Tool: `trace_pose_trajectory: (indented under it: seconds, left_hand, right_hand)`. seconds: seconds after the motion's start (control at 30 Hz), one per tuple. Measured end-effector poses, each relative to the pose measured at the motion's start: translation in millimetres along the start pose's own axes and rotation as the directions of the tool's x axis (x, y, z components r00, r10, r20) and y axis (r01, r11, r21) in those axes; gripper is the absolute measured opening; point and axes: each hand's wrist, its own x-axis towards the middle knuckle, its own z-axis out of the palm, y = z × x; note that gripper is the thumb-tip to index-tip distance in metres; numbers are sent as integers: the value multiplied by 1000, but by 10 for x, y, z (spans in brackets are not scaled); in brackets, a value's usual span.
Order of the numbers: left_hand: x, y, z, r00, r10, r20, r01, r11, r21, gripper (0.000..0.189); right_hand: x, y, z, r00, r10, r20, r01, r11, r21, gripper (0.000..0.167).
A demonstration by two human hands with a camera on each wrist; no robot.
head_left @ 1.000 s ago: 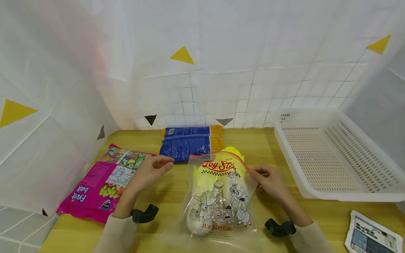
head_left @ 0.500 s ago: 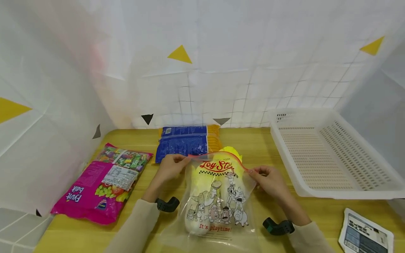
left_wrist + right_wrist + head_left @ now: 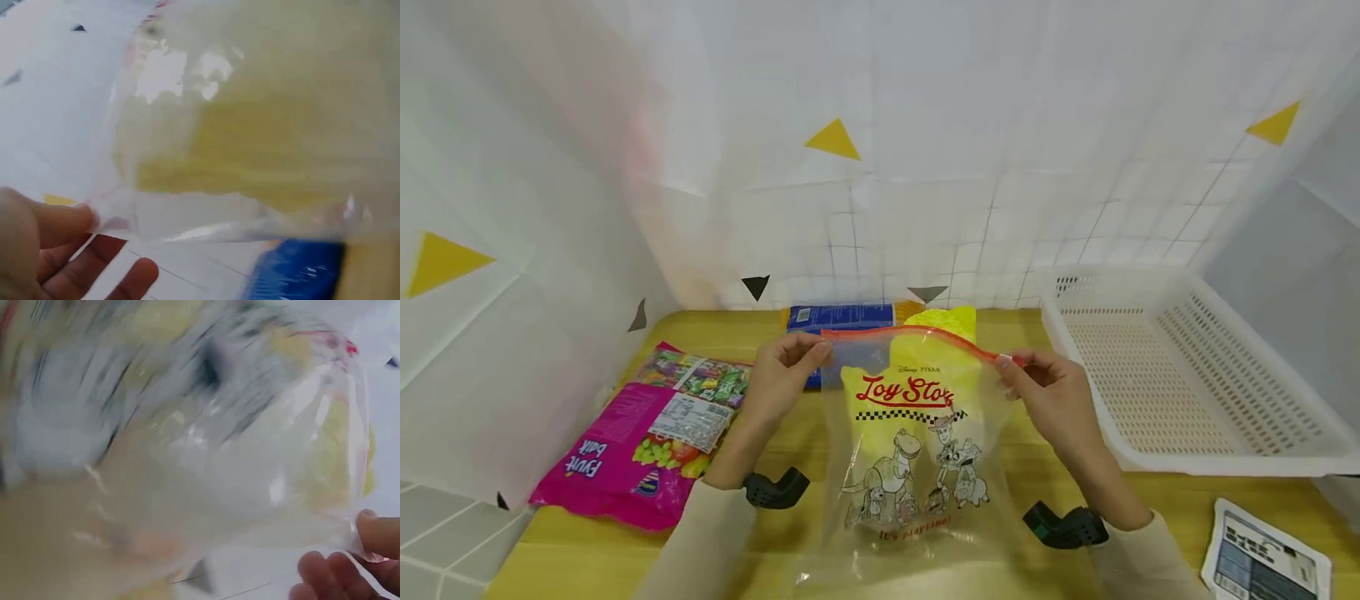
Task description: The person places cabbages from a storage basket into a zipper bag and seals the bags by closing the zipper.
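Note:
A clear zip bag with a red zip strip and Toy Story print hangs between both hands in the head view. My left hand pinches its top left corner; the left wrist view shows the thumb on the film and the other fingers below. At the top right corner, my right hand pinches the end of the red strip. Something bright yellow pokes up past the strip and shows through the film. Whether it lies inside the bag or behind it, I cannot tell.
Left on the wooden table lies a pink Fruit candy bag. A blue and orange packet lies at the back, partly hidden by the zip bag. To the right are a white plastic basket and a white pouch.
My left hand has come in from the left and taken hold of the bag's top left corner. Both hands have raised the bag's top, and its lower part now hangs flatter.

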Motion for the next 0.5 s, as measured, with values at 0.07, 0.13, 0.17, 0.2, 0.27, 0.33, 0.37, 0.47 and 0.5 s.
trace_pose_trajectory:
  seconds: [0.07, 0.13, 0.17, 0.2, 0.27, 0.33, 0.37, 0.47, 0.5]
  left_hand:
    - [-47, 169, -84, 996, 77, -45, -79, 995, -57, 21]
    - [-99, 325, -151, 982, 159, -99, -169, 980, -105, 20]
    - [-126, 398, -181, 972, 201, -123, -216, 968, -125, 19]
    - [-146, 460, -202, 960, 238, -144, -258, 955, -144, 17]
    - [-165, 564, -233, 938, 295, -182, -324, 932, -161, 14]
    - [-188, 643, -258, 926, 319, -202, -351, 925, -149, 11]
    - [-202, 672, -265, 924, 320, -209, -353, 924, -147, 10]
    - [-200, 745, -267, 935, 306, -180, -331, 935, -127, 10]
    - [-201, 761, -261, 940, 305, -155, -323, 940, -110, 10]
  right_hand:
    - [18, -188, -52, 996, -77, -50, 77, 997, -11, 26]
    - [38, -361, -87, 980, -165, -110, 168, 986, 15, 22]
    - [49, -437, -99, 968, -211, -135, 218, 976, 33, 20]
    - [57, -498, -111, 955, -257, -150, 266, 963, 42, 18]
    - [86, -597, -128, 921, -347, -177, 363, 930, 66, 14]
    - [113, -661, -148, 885, -418, -205, 445, 890, 105, 13]
    - [120, -683, -158, 874, -439, -210, 468, 877, 114, 12]
    - [156, -724, -189, 846, -500, -187, 520, 850, 79, 10]
    - [166, -734, -199, 839, -512, -183, 531, 844, 75, 10]
